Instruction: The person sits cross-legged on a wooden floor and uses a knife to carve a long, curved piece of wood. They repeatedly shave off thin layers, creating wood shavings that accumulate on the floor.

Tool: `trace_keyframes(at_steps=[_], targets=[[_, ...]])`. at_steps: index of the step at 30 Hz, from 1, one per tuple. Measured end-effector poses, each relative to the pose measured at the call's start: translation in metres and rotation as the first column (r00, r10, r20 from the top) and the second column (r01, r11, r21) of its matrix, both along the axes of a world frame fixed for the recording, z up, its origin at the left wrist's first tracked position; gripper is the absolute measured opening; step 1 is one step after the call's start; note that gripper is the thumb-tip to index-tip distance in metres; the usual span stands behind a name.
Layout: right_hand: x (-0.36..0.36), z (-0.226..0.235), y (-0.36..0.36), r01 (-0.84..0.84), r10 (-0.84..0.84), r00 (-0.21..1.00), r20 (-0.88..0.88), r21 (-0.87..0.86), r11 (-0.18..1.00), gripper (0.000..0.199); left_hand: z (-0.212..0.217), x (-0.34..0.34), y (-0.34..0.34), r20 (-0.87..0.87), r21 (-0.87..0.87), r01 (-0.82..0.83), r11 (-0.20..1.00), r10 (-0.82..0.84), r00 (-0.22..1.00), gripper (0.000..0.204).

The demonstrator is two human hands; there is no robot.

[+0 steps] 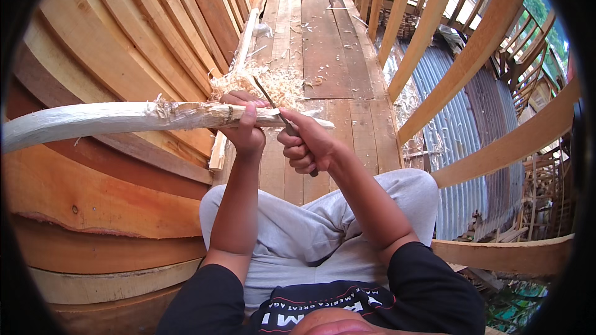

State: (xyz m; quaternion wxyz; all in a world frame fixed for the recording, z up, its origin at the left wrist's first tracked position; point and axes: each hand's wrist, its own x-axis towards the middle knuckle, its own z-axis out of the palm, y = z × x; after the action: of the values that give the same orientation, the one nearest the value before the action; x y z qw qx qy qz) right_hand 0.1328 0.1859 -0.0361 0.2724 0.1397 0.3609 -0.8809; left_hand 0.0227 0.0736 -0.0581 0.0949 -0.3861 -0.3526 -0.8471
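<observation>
A long pale wooden pole [118, 119], with its bark off, runs from the left rim to just past my hands. My left hand [244, 125] is wrapped round it near its right end, where the surface is rough and brownish. In my right hand [307, 142] is the handle of a knife [270, 98], its thin dark blade pointing up and to the left across the pole. The blade meets the wood just right of my left hand, and a small pale cut face shows there. Part of the pole's tip passes behind my right hand.
Curled wood shavings [273, 84] lie heaped on the plank floor [288, 167] beyond the pole. A board wall [124, 186] rises close on the left. Wooden railing slats [462, 74] line the right, above a corrugated metal roof [447, 130]. My crossed legs [285, 223] are below my arms.
</observation>
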Motion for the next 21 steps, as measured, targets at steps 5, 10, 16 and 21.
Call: trace_keyframes(at_steps=[5, 10, 16, 21], targets=[[-0.004, -0.002, 0.013, 0.187, -0.186, 0.982, -0.030, 0.043, 0.981, 0.063, 0.009, 0.001, 0.011, 0.098, -0.074, 0.042, 0.996, -0.035, 0.995, 0.030], [-0.004, -0.014, 0.038, 0.286, -0.287, 0.958, 0.025, 0.042, 0.957, 0.061, 0.015, -0.005, 0.006, 0.124, 0.003, 0.051, 0.999, -0.051, 0.991, 0.049], [-0.006, -0.022, 0.055, 0.334, -0.356, 0.934, 0.042, 0.254, 0.908, 0.063, 0.004, -0.025, -0.007, 0.222, 0.191, 0.168, 0.967, -0.209, 0.952, 0.032], [-0.014, -0.045, 0.060, 0.399, -0.503, 0.854, -0.131, 0.785, 0.474, 0.066, -0.005, -0.030, -0.019, 0.414, 0.261, 0.145, 0.954, -0.246, 0.876, 0.010]])
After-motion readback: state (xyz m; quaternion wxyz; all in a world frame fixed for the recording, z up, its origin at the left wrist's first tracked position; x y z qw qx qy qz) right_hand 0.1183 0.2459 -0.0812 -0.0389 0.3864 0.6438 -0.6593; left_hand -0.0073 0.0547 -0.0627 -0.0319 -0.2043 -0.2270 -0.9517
